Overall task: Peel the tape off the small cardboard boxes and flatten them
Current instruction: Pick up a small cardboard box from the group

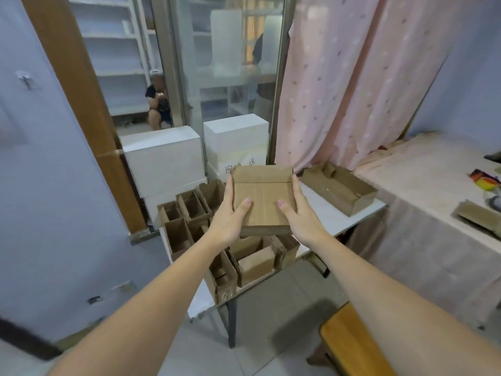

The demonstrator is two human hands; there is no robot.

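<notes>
A person's two bare forearms reach forward over a small white table (339,215), both hands gripping a small cardboard box (261,202) held in the air above the table's middle. The left hand (230,215) clasps the box's left side, thumb curled onto its top face, fingers wrapped round the edge; the right hand (296,210) holds the right side the same way. The box's far flap stands slightly raised. Beneath the hands, open cardboard boxes (244,267) crowd the table's near edge, and more of them (189,210) stand in rows toward its left edge. A shallow open cardboard tray (339,191) sits at the table's far right corner. A wooden bench (349,346) shows at lower right on the tiled floor. Right of the table, a bed (433,185) under a pale cover carries another cardboard piece (477,218). Beyond the table stand white foam boxes (162,158), a pink dotted curtain (352,77) and a glass door.
</notes>
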